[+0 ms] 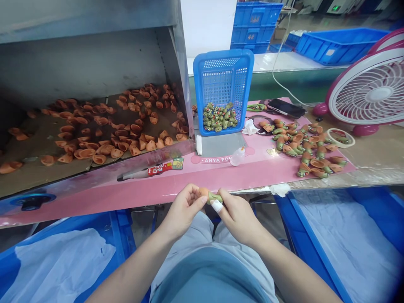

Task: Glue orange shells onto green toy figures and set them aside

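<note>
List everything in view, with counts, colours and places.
shells: many, orange, in metal bin at left
green pieces: many, green, in basket
basket: one, blue, on pink board
two-tone pieces: many, orange and green, on board at right
phone: one, black, on board
bottle: one, clear, on board
tube: one, red and white, on board
fan: one, pink and white, far right
crates: several, blue, far back
lined bins: two, blue, below board on either side
left hand: one, holding a shell
right hand: one, taped finger, holding a green piece

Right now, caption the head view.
Left hand and right hand hold a small orange-and-green molded piece over a pink board.
</note>
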A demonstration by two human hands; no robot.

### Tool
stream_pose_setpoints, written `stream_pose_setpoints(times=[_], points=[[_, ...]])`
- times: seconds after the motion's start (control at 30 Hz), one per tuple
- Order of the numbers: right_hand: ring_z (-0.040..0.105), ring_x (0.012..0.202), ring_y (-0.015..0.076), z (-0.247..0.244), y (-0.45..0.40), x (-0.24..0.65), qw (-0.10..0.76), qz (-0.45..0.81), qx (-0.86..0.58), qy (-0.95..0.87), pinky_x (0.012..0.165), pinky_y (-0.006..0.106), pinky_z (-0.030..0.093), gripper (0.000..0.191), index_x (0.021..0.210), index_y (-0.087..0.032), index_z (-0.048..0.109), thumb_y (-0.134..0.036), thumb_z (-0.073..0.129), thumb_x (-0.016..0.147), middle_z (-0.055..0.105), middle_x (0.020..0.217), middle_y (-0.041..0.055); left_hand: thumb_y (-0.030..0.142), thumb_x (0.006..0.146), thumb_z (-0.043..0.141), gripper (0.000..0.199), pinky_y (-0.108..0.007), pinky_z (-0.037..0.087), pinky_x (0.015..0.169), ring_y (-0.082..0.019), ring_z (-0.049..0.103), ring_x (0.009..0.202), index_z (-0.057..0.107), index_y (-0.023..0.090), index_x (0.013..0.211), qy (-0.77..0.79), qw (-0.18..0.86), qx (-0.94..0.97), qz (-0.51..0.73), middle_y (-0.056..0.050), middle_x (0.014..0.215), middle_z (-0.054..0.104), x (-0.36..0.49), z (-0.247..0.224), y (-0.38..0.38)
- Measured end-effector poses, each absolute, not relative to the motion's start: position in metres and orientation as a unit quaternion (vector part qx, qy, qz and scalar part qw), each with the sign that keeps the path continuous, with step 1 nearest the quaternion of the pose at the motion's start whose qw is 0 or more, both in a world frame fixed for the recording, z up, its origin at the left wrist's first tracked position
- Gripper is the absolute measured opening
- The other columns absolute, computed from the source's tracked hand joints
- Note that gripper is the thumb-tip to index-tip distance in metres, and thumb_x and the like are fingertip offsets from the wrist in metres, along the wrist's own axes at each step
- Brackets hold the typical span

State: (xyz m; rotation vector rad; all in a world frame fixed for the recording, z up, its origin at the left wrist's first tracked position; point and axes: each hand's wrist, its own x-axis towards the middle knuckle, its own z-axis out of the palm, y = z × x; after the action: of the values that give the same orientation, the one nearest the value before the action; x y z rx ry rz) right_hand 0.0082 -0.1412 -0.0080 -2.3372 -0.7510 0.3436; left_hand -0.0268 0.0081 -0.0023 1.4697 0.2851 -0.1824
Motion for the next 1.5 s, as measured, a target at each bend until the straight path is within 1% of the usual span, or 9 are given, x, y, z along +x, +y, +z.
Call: stream_pose_setpoints(times=[0.1, 0.27, 0.47, 0.8, 0.97, 1.03, 1.2, 1.37, 1.5], points=[[0.042, 0.052, 0.013, -0.007, -0.141, 0.008, 0.333, 0.136, -0.888, -0.288, 0.049, 0.021, 0.022, 0.019, 0.07, -0.021, 0.031, -0.032, 0.033, 0.085, 0.046, 0.058, -0.0031, 0.025, 0.076, 0.052, 0.014, -0.018, 0.024, 0.046, -0.005, 0.035, 0.052, 0.042, 0.016, 0.071, 0.123, 0.741, 0.655, -0.085, 0.004, 0.065, 0.044, -0.027, -0.001, 0.008], [0.041, 0.051, 0.0116, -0.009, -0.141, 0.01, 0.373, 0.16, -0.87, -0.28, 0.049, 0.021, 0.024, 0.021, 0.068, -0.02, 0.031, -0.031, 0.03, 0.086, 0.047, 0.058, -0.0027, 0.025, 0.076, 0.051, 0.015, -0.018, 0.011, 0.038, -0.003, 0.021, 0.043, 0.04, 0.017, 0.071, 0.143, 0.763, 0.619, -0.12, 0.006, 0.061, 0.039, -0.025, -0.002, 0.008], [0.043, 0.054, 0.011, -0.025, -0.138, 0.016, 0.411, 0.212, -0.853, -0.243, 0.05, 0.02, 0.027, 0.023, 0.067, -0.02, 0.034, -0.031, 0.029, 0.086, 0.046, 0.058, -0.0029, 0.027, 0.073, 0.053, 0.016, -0.018, 0.011, 0.038, -0.003, 0.02, 0.043, 0.04, 0.017, 0.069, 0.174, 0.745, 0.629, -0.138, 0.007, 0.058, 0.037, -0.018, -0.011, 0.009], [0.045, 0.052, 0.0108, -0.053, -0.137, 0.023, 0.397, 0.236, -0.861, -0.214, 0.047, 0.02, 0.026, 0.024, 0.067, -0.02, 0.035, -0.033, 0.029, 0.086, 0.048, 0.057, -0.0019, 0.029, 0.066, 0.058, 0.02, -0.018, 0.02, 0.043, -0.005, 0.03, 0.045, 0.044, 0.016, 0.066, 0.193, 0.714, 0.658, -0.143, 0.006, 0.057, 0.044, -0.007, -0.032, 0.011], [0.044, 0.052, 0.011, -0.061, -0.136, 0.024, 0.379, 0.23, -0.87, -0.214, 0.047, 0.02, 0.025, 0.024, 0.067, -0.019, 0.036, -0.032, 0.028, 0.086, 0.049, 0.057, -0.0009, 0.027, 0.066, 0.058, 0.018, -0.021, 0.029, 0.053, -0.008, 0.039, 0.054, 0.044, 0.015, 0.066, 0.166, 0.705, 0.675, -0.143, 0.004, 0.06, 0.046, -0.003, -0.041, 0.012], [0.043, 0.052, 0.0112, -0.057, -0.136, 0.023, 0.37, 0.217, -0.877, -0.217, 0.048, 0.02, 0.024, 0.022, 0.067, -0.019, 0.034, -0.03, 0.029, 0.085, 0.048, 0.058, -0.0009, 0.027, 0.067, 0.057, 0.018, -0.022, 0.03, 0.056, -0.009, 0.041, 0.058, 0.043, 0.016, 0.067, 0.147, 0.701, 0.684, -0.135, 0.004, 0.062, 0.046, -0.003, -0.039, 0.012], [0.042, 0.052, 0.0124, -0.022, -0.144, 0.009, 0.349, 0.177, -0.887, -0.244, 0.05, 0.022, 0.023, 0.015, 0.071, -0.02, 0.031, -0.028, 0.032, 0.084, 0.046, 0.059, -0.0017, 0.027, 0.074, 0.053, 0.016, -0.022, 0.027, 0.054, -0.008, 0.036, 0.056, 0.04, 0.018, 0.071, 0.101, 0.678, 0.717, -0.124, 0.005, 0.063, 0.041, -0.019, -0.013, 0.011], [0.04, 0.048, 0.0138, 0.007, -0.153, -0.007, 0.319, 0.121, -0.892, -0.297, 0.046, 0.023, 0.018, 0.018, 0.071, -0.021, 0.028, -0.032, 0.027, 0.085, 0.044, 0.058, -0.0025, 0.032, 0.079, 0.046, 0.013, -0.023, 0.028, 0.056, -0.009, 0.035, 0.061, 0.04, 0.02, 0.077, 0.063, 0.629, 0.767, -0.107, 0.004, 0.068, 0.039, -0.043, 0.016, 0.006], [0.04, 0.048, 0.0143, 0.013, -0.155, -0.015, 0.309, 0.094, -0.892, -0.317, 0.045, 0.024, 0.018, 0.018, 0.071, -0.02, 0.029, -0.031, 0.027, 0.085, 0.044, 0.057, -0.0023, 0.032, 0.08, 0.044, 0.012, -0.023, 0.028, 0.053, -0.009, 0.031, 0.057, 0.041, 0.021, 0.078, 0.052, 0.608, 0.786, -0.094, 0.005, 0.065, 0.034, -0.053, 0.023, 0.003]])
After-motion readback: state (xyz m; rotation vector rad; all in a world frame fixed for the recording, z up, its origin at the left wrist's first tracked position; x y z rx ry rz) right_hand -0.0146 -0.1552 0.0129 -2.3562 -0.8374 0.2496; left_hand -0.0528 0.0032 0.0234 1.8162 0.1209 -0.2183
